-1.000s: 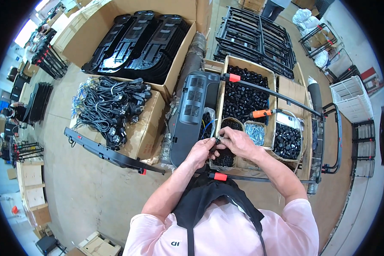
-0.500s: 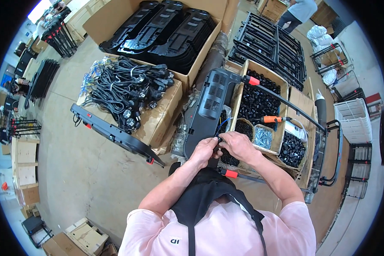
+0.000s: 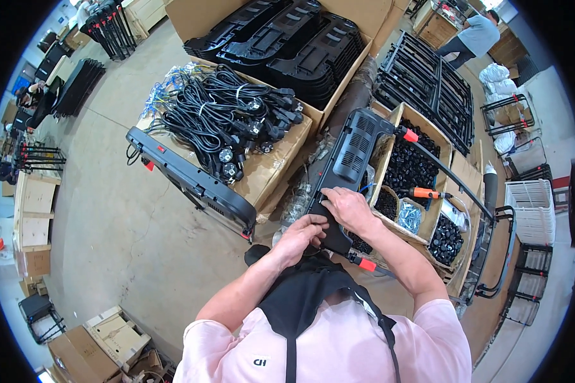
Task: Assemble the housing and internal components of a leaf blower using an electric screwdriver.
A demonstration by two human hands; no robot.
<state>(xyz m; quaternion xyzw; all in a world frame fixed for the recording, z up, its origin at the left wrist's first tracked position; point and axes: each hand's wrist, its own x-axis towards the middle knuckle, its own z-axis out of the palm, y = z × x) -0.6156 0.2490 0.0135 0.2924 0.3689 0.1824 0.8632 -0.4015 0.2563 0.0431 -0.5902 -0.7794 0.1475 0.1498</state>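
Note:
In front of me lies a long black plastic housing (image 3: 359, 143) with vent slots, fixed along a black tube frame (image 3: 460, 177) with red clips. Near the housing's lower end, my left hand (image 3: 303, 239) is closed with curled fingers on its left edge. Just above and to the right, my right hand (image 3: 349, 209) presses bent fingers and thumb together against the housing's face. Whatever may be between those fingers is hidden. A short blue wire (image 3: 367, 187) shows at the housing's right side.
Right of the housing, a divided box (image 3: 388, 155) holds black knobs, screws (image 3: 409, 217) and an orange power screwdriver (image 3: 426, 193). On the left, power cords (image 3: 211, 121) lie on a carton, with another housing (image 3: 191, 182) leaning against it. Behind stand stacked black covers (image 3: 313, 57) and frames (image 3: 428, 86).
My hands have drawn apart from their pinch together; the right has moved up onto the housing's face, the left to its edge. The whole view has shifted, with the scene sliding right.

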